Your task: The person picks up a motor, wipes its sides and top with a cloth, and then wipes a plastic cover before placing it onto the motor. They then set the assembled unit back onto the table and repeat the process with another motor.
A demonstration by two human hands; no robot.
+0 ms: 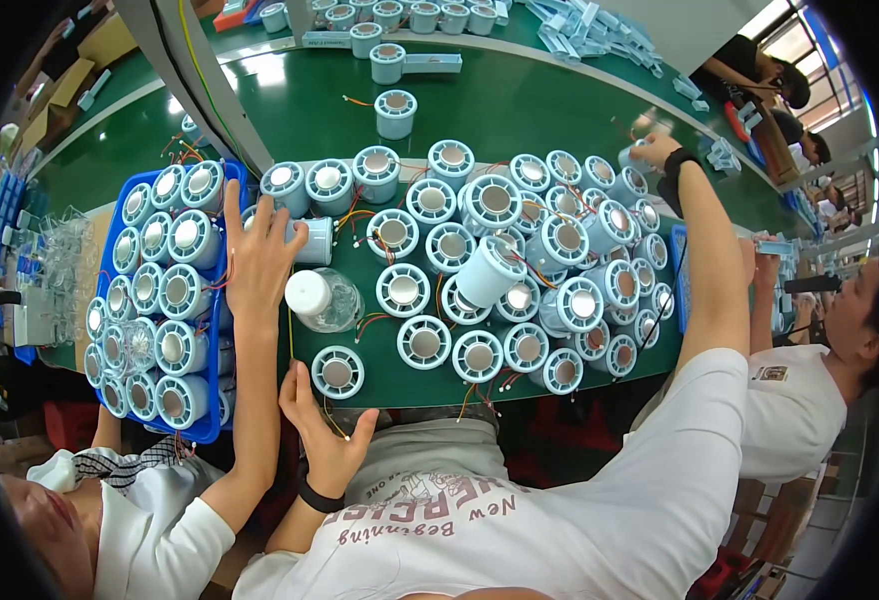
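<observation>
My left hand lies near the front edge of the green table, fingers spread, holding nothing. Close above it stands a light-blue round motor unit, its thin wires trailing toward my palm. My right arm stretches to the far right, where my right hand closes around a light-blue motor unit, small and partly hidden by the fingers. Between my arms stand many similar units with silvery discs and red and yellow wires; one unit lies tilted on top of others.
At left, a co-worker's hand reaches to a unit lying on its side. A blue crate holds stacked units beside a clear bottle with a white cap. A metal post rises behind. Another person sits at right.
</observation>
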